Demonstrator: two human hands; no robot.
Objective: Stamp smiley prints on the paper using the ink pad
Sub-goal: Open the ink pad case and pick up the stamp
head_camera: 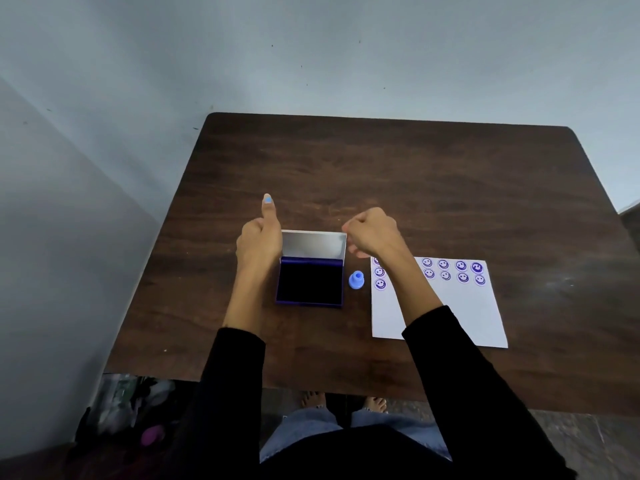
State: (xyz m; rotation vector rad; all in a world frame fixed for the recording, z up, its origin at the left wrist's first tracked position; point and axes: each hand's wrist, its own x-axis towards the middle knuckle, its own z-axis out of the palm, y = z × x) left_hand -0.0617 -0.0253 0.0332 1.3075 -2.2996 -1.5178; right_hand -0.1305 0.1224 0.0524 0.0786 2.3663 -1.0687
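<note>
A blue ink pad (310, 284) lies open mid-table, its silvery lid (313, 244) standing up behind the dark pad. Just right of it a small light-blue stamp (356, 280) stands on the table, untouched. Further right lies a white paper (446, 313) with several purple smiley prints along its top. My left hand (259, 239) hovers at the lid's left edge, fingers curled, thumb pointing up. My right hand (372, 232) is a loose fist at the lid's right corner, holding nothing I can see; its forearm covers part of the paper.
The dark wooden table (381, 168) stands against a grey wall. Its left edge runs close to my left arm. Bags and clutter (131, 410) sit on the floor at the lower left, and my feet show under the near edge.
</note>
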